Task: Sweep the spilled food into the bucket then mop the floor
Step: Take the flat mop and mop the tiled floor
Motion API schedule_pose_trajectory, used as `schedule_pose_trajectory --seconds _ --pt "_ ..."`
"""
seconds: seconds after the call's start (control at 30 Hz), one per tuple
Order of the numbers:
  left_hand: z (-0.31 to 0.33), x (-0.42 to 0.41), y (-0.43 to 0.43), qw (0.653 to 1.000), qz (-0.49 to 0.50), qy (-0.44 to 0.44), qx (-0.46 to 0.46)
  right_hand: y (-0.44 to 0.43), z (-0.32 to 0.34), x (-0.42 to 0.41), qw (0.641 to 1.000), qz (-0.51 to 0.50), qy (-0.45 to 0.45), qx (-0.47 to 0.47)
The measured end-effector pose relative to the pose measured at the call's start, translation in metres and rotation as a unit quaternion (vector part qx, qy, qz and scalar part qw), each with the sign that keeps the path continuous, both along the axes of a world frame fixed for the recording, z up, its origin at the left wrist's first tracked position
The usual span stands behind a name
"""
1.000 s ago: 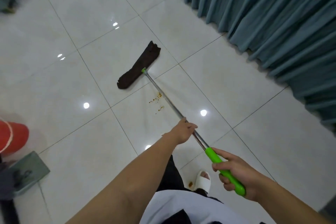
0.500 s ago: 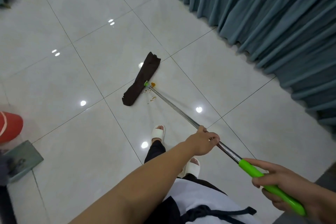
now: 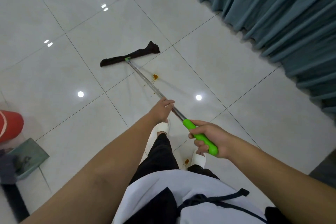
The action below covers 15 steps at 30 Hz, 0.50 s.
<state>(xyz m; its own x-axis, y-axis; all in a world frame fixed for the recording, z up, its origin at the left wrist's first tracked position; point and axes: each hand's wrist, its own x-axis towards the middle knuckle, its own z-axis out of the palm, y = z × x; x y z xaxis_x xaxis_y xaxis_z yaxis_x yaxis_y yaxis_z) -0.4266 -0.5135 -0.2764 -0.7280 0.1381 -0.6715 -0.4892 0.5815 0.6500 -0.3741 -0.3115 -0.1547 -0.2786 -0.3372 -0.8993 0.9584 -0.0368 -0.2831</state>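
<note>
We see the flat mop, a dark brown cloth head (image 3: 130,56) on a thin silvery metal pole (image 3: 145,80) ending in a bright green plastic grip (image 3: 200,135). It is stretched over the glossy white tiled floor (image 3: 54,14), with the head flat on the tiles at the far end and the pole slanting back toward the person. The right hand (image 3: 209,136) curls its fingers round the green grip at the near end, and the left hand (image 3: 161,110) closes round the bare metal a little further along. The spilled food (image 3: 155,76), a small orange-brown blob with crumbs, lies just right of the pole, nearer than the head and not touching it. A second blob (image 3: 186,161) sits near, beside a white slipper (image 3: 199,158). The red plastic bucket (image 3: 11,125) stands well apart at the left edge, with a green dustpan (image 3: 31,154) just beside it. We judge the mop light, stiff in the pole but soft at the cloth, whose right end is rucked up, so it may smear the food rather than gather it. The polished metal looks slippery, so the grip is the surer hold, with the forward hand steering.
</note>
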Motion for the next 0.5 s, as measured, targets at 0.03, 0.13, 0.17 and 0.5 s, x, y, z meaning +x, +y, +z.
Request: schedule_pose_trajectory --seconds 0.03,0.13,0.17,0.5 --pt "-0.002 -0.009 -0.01 1.0 0.007 0.003 0.001 -0.008 0.0 -0.006 1.0 -0.001 -0.002 -0.005" --pt "-0.009 -0.026 -0.032 1.0 0.008 0.008 0.004 -0.021 0.002 -0.023 1.0 0.0 -0.004 -0.009" --pt "-0.011 -0.029 -0.035 1.0 -0.001 0.012 0.006 -0.022 0.002 -0.027 1.0 0.001 -0.004 -0.008" --pt "-0.002 -0.022 -0.027 0.999 0.026 -0.012 0.028 -0.019 0.006 -0.026 1.0 0.026 0.0 0.013"
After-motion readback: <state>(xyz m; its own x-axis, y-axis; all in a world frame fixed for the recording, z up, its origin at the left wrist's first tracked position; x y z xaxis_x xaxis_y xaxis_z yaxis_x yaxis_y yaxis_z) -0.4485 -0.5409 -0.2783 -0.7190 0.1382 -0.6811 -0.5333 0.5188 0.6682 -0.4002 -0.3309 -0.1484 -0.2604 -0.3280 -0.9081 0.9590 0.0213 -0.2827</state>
